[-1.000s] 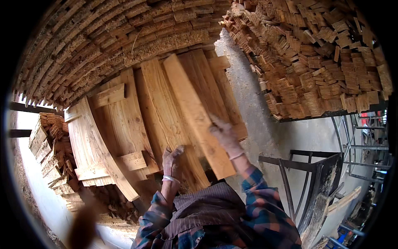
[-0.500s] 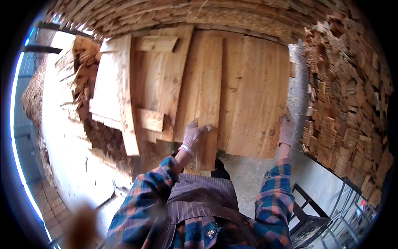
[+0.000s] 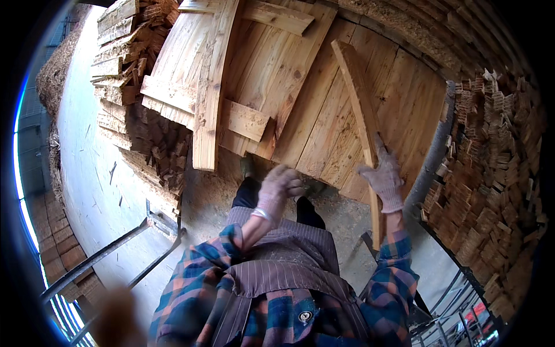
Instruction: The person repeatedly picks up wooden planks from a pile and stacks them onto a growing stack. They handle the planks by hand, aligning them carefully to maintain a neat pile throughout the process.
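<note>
My right hand, in a light work glove, grips a long narrow wooden plank turned on its edge; the plank runs from the upper middle down past my forearm. Behind it lean several wide wooden boards side by side. My left hand, also gloved, hangs in front of my body with its fingers curled and nothing in it, just below the boards' lower ends. Both forearms wear a blue and orange plaid shirt.
A stack of short wood pieces fills the right side. More boards and scrap wood pile up at the upper left beside a pale concrete floor. Metal bars lie at the lower left, a metal rack at the lower right.
My right hand has pulled one narrow plank away from the leaning boards and turned it on edge. My left hand has left the boards and dropped toward my body. The view swung left.
</note>
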### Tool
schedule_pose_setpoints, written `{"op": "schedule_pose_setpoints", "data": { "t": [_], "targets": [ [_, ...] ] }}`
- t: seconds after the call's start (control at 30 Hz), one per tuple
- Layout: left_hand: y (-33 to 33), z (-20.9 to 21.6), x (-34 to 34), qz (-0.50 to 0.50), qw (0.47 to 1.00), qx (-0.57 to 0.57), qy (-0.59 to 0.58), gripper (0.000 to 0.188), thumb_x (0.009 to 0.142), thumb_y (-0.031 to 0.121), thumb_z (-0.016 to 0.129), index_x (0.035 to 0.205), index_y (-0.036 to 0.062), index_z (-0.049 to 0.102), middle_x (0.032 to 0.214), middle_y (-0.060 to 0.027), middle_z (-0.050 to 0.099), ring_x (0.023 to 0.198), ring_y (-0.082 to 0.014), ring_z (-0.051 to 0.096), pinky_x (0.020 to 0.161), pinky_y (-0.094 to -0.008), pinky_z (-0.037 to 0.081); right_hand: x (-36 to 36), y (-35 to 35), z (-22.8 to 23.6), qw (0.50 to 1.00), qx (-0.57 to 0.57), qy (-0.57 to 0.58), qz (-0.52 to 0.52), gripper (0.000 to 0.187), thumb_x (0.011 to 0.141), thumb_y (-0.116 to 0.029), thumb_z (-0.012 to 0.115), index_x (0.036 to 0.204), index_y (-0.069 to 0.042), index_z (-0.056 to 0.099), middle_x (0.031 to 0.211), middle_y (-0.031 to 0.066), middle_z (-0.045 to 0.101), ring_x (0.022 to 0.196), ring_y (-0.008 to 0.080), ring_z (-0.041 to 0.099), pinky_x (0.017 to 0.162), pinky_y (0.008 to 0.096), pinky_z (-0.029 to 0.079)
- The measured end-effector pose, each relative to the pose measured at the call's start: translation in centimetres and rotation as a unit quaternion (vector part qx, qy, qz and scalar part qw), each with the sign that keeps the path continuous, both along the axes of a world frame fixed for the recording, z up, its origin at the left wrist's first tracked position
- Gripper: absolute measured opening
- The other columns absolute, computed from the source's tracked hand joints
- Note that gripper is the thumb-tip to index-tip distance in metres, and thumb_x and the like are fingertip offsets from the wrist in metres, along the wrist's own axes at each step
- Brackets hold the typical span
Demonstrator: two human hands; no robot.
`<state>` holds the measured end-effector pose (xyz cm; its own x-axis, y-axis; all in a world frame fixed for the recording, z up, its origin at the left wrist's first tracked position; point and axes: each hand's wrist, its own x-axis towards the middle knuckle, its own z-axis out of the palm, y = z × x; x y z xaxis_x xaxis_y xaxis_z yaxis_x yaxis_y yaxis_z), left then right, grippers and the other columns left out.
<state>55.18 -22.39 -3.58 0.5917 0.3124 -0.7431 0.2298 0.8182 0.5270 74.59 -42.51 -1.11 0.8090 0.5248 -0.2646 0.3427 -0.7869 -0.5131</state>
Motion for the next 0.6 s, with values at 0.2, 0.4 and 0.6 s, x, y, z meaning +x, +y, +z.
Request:
{"op": "schedule_pose_setpoints", "data": {
  "t": [0.2, 0.4, 0.6],
  "targets": [
    [6.9, -5.9, -1.5, 0.166, 0.976, -0.128, -0.06, 0.012, 0.093, 0.021, 0.055, 0.094, 0.0102, 0.051, 0.084, -0.0072, 0.051, 0.068, -0.022, 0.052, 0.057, -0.0347, 0.046, -1.4, -3.1, -1.8, 0.952, -0.27, -0.07, 0.128, 0.086, 0.067, -0.028, 0.075, 0.143, -0.027, 0.033, 0.133, 0.0223, 0.036, 0.115, 0.0399, 0.044, 0.095, 0.048, 0.041],
    [7.0, -4.1, -0.6, 0.185, 0.975, -0.044, 0.111, 0.034, 0.094, 0.022, 0.055, 0.124, 0.0092, 0.049, 0.115, -0.0134, 0.054, 0.089, -0.0296, 0.062, 0.07, -0.0408, 0.056, -1.5, -4.4, -1.1, 0.955, -0.231, -0.099, 0.157, 0.078, 0.068, -0.024, 0.073, 0.138, -0.03, 0.038, 0.132, 0.0207, 0.036, 0.117, 0.0406, 0.042, 0.096, 0.0489, 0.039],
    [7.0, -3.8, -0.4, 0.191, 0.977, -0.032, 0.084, 0.024, 0.094, 0.018, 0.055, 0.116, 0.0083, 0.051, 0.105, -0.0131, 0.056, 0.09, -0.0295, 0.063, 0.07, -0.0386, 0.056, -1.0, -0.2, -1.4, 0.95, -0.228, -0.082, 0.2, 0.068, 0.075, -0.019, 0.069, 0.135, -0.032, 0.041, 0.134, 0.0181, 0.036, 0.121, 0.0386, 0.039, 0.096, 0.0457, 0.041]
  ]
}}
